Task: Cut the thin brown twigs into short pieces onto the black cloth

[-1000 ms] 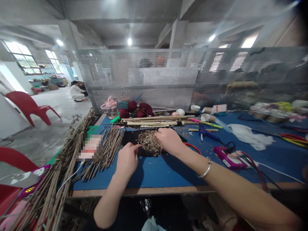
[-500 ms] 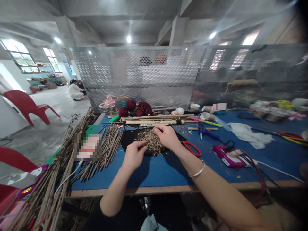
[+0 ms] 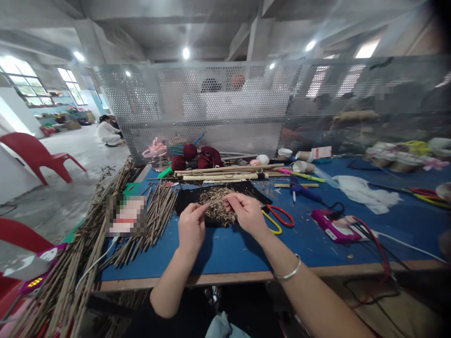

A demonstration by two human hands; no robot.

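Note:
A heap of small brown dried plant pieces (image 3: 219,206) lies on a black cloth (image 3: 185,198) on the blue table. At the heap's left front edge is my left hand (image 3: 192,226), thumb and forefinger pinched together; whatever sits between them is too small to make out. My right hand (image 3: 246,215), at the right edge of the pile, is also closed in a pinch, its fingertips pointing left toward the other hand. I cannot make out what it holds. Scissors with red and yellow handles (image 3: 282,217) lie just right of my right hand.
Bundled dry stalks (image 3: 82,239) and cut sticks (image 3: 157,213) lie at left. Behind the cloth are bamboo rods (image 3: 225,177) and dark red yarn balls (image 3: 209,157). A blue glue gun (image 3: 303,191) and purple power strip (image 3: 333,227) are at right. A person (image 3: 108,131) crouches far left.
My right hand has drawn back from the top of the heap toward me, uncovering the scissors' yellow handle. My left hand has shifted slightly left, its thumb and forefinger now together.

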